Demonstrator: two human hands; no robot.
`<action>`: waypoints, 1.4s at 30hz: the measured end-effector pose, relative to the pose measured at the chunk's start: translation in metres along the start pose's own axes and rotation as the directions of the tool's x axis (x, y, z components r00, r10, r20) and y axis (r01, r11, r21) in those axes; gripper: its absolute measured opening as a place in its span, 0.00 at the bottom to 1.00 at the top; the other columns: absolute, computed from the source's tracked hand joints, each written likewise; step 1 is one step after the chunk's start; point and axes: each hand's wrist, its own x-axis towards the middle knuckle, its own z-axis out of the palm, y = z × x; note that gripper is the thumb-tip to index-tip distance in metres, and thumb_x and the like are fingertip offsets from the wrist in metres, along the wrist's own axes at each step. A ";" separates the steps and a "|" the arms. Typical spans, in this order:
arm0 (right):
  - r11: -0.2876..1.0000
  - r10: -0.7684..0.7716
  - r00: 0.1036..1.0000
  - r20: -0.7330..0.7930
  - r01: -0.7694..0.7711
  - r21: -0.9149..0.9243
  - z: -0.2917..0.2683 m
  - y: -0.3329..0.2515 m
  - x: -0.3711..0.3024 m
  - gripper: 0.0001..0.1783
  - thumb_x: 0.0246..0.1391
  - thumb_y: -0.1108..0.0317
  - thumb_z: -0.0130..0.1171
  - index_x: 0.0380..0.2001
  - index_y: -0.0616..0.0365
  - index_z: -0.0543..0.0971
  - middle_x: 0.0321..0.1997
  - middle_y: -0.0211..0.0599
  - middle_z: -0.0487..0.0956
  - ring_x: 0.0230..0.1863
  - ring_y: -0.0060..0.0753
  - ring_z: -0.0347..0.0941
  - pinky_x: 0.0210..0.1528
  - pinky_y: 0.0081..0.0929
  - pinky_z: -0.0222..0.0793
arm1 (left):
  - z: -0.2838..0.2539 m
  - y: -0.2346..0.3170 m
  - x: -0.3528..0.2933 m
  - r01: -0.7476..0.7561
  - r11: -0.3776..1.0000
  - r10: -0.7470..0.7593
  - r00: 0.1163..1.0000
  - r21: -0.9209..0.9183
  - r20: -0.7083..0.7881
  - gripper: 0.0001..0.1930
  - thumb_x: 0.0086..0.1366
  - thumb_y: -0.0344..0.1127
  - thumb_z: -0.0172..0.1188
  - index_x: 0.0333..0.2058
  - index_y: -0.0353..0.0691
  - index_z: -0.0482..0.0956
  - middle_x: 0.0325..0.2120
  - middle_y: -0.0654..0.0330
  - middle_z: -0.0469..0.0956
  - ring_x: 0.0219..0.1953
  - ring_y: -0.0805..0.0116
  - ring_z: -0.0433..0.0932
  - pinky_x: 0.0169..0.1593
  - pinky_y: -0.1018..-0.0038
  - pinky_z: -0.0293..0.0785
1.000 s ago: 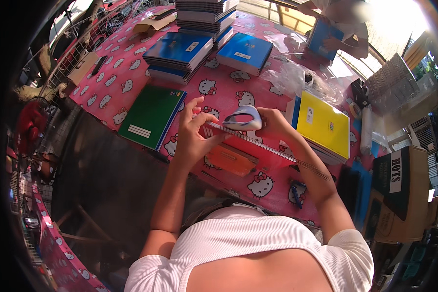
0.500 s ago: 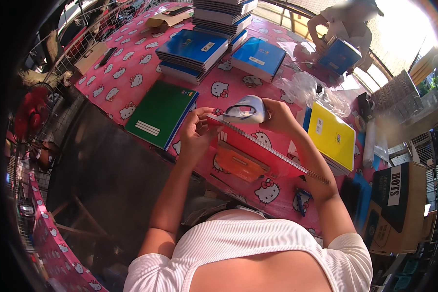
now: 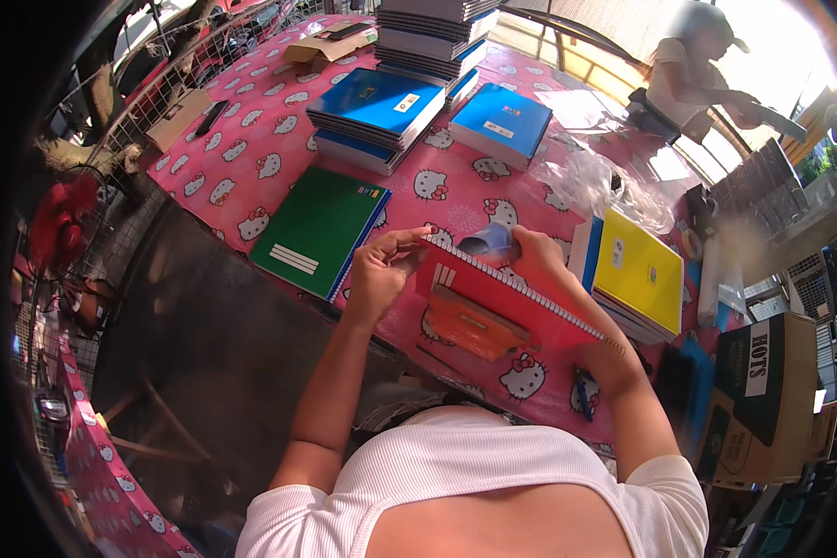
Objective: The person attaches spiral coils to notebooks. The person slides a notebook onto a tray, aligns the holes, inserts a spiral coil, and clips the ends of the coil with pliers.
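Note:
A red spiral notebook [image 3: 521, 302] stands tilted over the near part of the table, its coil along the upper edge. My left hand [image 3: 381, 274] pinches the notebook at its upper left corner, by the end of the coil. Just behind the coil, my right hand [image 3: 541, 259] is closed round a white and blue handheld tool [image 3: 489, 241]. The tool's lower part is hidden by the notebook and its exact kind is unclear. A loose tail of coil sticks out at the notebook's right end, by my right forearm. Below the notebook lies an orange pouch-like item [image 3: 474, 325].
A green notebook [image 3: 312, 232] lies to the left, yellow notebooks [image 3: 637, 270] to the right. Blue notebooks [image 3: 377, 98] are stacked behind. Clear plastic [image 3: 614, 181], a blue pen [image 3: 586, 395] and a cardboard box [image 3: 758, 395] are on the right. Another person [image 3: 693, 84] stands at the far right.
The tool in my right hand has dropped lower behind the notebook's coil and turned. My left hand keeps the notebook's corner. The other person has turned aside, away from the blue notebook.

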 end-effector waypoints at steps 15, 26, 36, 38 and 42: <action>0.851 0.508 0.790 -0.343 -0.523 0.056 0.125 0.079 -0.293 0.37 0.45 0.55 0.66 0.56 0.58 0.67 0.63 0.52 0.63 0.64 0.58 0.57 0.62 0.53 0.55 | 0.003 -0.014 0.034 0.043 0.934 0.044 0.972 -0.355 0.232 0.10 0.58 0.27 0.66 0.39 0.37 0.79 0.37 0.60 0.81 0.42 0.74 0.78 0.50 0.76 0.72; 0.876 0.358 0.749 -0.557 -0.063 0.479 -0.002 -0.091 -0.246 0.24 0.49 0.66 0.64 0.51 0.55 0.72 0.44 0.42 0.72 0.42 0.46 0.70 0.43 0.38 0.68 | 0.054 0.019 0.022 -0.208 0.969 0.238 0.931 -0.132 0.278 0.09 0.54 0.22 0.67 0.34 0.35 0.77 0.34 0.54 0.80 0.37 0.73 0.79 0.43 0.76 0.76; 0.973 0.225 0.695 -0.683 -0.130 0.188 -0.054 -0.130 -0.207 0.25 0.47 0.62 0.65 0.50 0.54 0.74 0.47 0.45 0.70 0.51 0.50 0.66 0.52 0.46 0.61 | 0.092 0.035 0.007 -0.689 0.724 0.645 0.694 0.036 0.321 0.10 0.51 0.17 0.66 0.33 0.31 0.77 0.32 0.51 0.79 0.33 0.66 0.80 0.36 0.77 0.76; 0.974 0.223 0.710 -0.668 -0.135 0.183 -0.056 -0.132 -0.208 0.26 0.47 0.61 0.65 0.50 0.54 0.74 0.47 0.46 0.69 0.51 0.50 0.65 0.52 0.47 0.60 | 0.092 0.035 0.006 -0.685 0.727 0.639 0.698 0.043 0.322 0.10 0.51 0.16 0.65 0.33 0.31 0.78 0.32 0.51 0.79 0.33 0.66 0.80 0.36 0.77 0.77; 0.797 0.370 0.802 -0.469 -0.015 0.603 -0.060 -0.125 -0.203 0.19 0.56 0.61 0.60 0.46 0.60 0.76 0.41 0.41 0.75 0.42 0.39 0.73 0.43 0.35 0.69 | 0.089 0.035 0.011 -0.689 0.724 0.649 0.690 0.018 0.320 0.11 0.50 0.15 0.65 0.33 0.32 0.78 0.31 0.51 0.79 0.32 0.67 0.80 0.36 0.75 0.79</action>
